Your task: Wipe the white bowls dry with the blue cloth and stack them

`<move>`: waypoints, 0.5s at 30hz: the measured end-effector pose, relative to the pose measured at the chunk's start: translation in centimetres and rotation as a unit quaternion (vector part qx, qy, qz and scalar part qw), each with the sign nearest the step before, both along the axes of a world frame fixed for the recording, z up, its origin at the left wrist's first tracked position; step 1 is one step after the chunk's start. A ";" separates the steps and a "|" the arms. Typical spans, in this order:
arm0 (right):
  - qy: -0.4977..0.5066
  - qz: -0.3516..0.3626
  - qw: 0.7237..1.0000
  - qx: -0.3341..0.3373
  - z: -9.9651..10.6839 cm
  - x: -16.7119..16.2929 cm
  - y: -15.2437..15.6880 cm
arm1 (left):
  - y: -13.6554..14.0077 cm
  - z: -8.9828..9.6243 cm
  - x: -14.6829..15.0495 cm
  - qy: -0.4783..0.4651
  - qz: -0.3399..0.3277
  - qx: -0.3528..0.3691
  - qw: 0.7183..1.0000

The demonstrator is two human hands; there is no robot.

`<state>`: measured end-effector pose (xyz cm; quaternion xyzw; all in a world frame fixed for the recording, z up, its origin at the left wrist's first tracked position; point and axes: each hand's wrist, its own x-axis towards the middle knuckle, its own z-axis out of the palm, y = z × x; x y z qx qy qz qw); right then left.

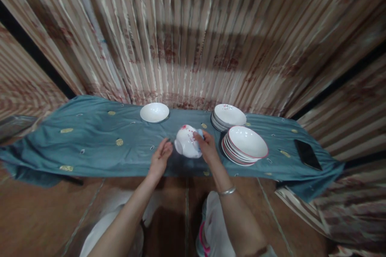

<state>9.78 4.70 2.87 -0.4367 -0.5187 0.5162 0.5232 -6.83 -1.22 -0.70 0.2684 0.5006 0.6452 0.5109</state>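
Observation:
My right hand [208, 146] grips a white bowl [186, 144] with red flowers on its outside. The bowl is turned on its side, with its foot toward my left hand. Something light blue [200, 133], too small to make out, shows between the right fingers and the bowl. My left hand [162, 156] is just left of the bowl, apart from it, fingers spread and holding nothing. Close to my right hand stands a stack of red-rimmed white bowls [247, 142]. Behind it is a stack of white plates or shallow bowls [229, 115] with a floral print.
A single white plate [154, 112] lies at the back left of the teal cloth [96, 140] covering the narrow table. A black phone [307, 154] rests at the right end. Pleated curtains [187, 40] hang right behind the table, with dark poles at both sides.

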 end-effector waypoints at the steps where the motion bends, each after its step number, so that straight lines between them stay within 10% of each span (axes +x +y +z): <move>1: 0.031 0.007 0.999 -0.019 0.0 0.3 0.1 | 0.2 0.0 -0.2 0.008 0.034 0.002 0.999; 9: 0.171 0.096 0.973 -0.119 -0.6 1.0 0.2 | -0.2 2.2 -0.8 -0.153 -0.086 -0.041 0.984; 15: 0.079 0.056 0.993 -0.067 -2.3 0.6 1.5 | -0.8 2.8 -0.7 -0.148 -0.080 -0.025 0.986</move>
